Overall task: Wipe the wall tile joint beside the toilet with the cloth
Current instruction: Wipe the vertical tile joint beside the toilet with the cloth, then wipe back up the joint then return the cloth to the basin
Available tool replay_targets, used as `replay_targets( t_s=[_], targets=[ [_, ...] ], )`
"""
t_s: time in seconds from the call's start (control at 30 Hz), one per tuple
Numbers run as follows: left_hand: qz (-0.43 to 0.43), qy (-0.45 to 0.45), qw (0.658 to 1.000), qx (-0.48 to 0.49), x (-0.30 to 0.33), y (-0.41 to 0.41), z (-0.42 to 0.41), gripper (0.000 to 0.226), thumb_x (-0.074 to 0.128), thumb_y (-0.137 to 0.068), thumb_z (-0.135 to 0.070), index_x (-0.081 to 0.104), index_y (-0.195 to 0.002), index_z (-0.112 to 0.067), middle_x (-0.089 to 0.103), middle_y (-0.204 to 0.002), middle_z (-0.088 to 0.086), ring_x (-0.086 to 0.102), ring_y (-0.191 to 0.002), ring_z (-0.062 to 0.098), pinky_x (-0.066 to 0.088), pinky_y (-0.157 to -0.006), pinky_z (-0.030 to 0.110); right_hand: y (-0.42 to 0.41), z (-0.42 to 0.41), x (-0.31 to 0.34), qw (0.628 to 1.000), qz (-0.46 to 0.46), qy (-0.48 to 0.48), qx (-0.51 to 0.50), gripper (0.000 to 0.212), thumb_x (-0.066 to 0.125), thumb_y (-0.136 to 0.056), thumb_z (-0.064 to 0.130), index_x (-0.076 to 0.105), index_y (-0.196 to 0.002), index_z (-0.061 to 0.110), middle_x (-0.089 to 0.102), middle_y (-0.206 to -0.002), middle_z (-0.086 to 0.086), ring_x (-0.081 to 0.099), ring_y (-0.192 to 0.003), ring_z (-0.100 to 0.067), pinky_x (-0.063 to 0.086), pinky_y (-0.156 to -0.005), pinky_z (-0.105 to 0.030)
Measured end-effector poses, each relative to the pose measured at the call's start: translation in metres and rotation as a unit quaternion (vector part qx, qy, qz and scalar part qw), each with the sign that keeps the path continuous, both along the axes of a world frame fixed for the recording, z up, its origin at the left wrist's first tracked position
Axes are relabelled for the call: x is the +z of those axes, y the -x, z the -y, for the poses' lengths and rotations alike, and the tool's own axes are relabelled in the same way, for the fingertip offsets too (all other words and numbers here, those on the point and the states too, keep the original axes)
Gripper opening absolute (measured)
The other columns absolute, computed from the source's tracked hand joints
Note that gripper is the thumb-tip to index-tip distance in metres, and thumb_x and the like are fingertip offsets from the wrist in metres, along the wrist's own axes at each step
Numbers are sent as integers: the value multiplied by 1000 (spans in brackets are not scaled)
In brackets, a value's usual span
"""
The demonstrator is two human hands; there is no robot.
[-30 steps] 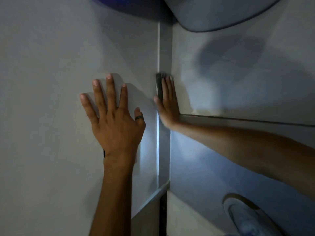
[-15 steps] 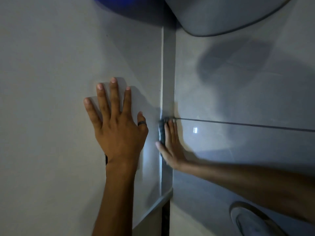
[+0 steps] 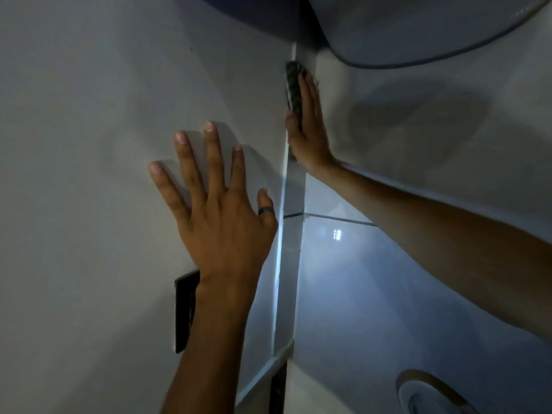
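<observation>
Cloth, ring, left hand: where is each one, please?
cloth (image 3: 294, 86), head view, middle of its striped edge.
ring (image 3: 265, 211), head view, dark band on the thumb.
left hand (image 3: 222, 225), head view, back of hand.

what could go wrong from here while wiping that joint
1. The cloth is only pressed under the flat fingers of the right hand, not gripped, so it may slip and drop.
2. That hand sits close under the toilet; an upward stroke might knock the fingertips on it.
3. The left hand leans flat on the smooth wall and could slide.
</observation>
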State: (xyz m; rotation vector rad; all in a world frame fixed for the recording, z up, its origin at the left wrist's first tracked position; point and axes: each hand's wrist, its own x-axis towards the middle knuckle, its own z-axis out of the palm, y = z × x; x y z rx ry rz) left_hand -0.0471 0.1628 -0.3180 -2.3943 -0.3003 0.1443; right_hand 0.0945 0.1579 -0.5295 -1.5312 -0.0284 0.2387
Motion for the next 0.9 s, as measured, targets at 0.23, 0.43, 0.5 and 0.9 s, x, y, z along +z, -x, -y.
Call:
replay_targets(
  t_s=[0.23, 0.43, 0.5, 0.9],
  targets=[
    [-8, 96, 995, 27, 11, -2, 11, 74, 48, -98, -55, 48, -162, -20, 12, -180, 13, 3, -166, 37, -20, -125, 50, 123, 69, 29, 957, -186, 4, 222, 93, 50, -73, -9, 34, -155, 32, 37, -164, -4, 45, -145, -21, 44, -116, -34],
    [12, 282, 954, 100, 72, -4, 48, 74, 52, -100, -51, 45, -164, -14, 21, -176, 22, 13, -161, 52, 10, -130, 66, 67, 187, 168, 896, -312, 122, 291, 46, 69, -82, 4, 59, -124, 18, 72, -105, -11, 70, -94, -27, 61, -82, -38],
    [37, 334, 933, 128, 112, -11, 66, 73, 48, -102, -52, 43, -164, -15, 20, -177, 21, 10, -162, 52, 13, -129, 68, 32, 216, 233, 911, -234, 152, 302, 44, 73, -81, 15, 64, -124, 17, 74, -114, -10, 72, -103, -28, 60, -94, -46],
    [115, 439, 865, 216, 208, -74, 120, 68, 42, -107, -51, 46, -163, -12, 17, -178, 19, 4, -165, 43, 15, -133, 59, -206, 216, 366, 877, 24, 353, 324, 41, 63, -91, 18, 62, -131, 12, 69, -125, -14, 65, -117, -29, 50, -101, -34]
  ],
)
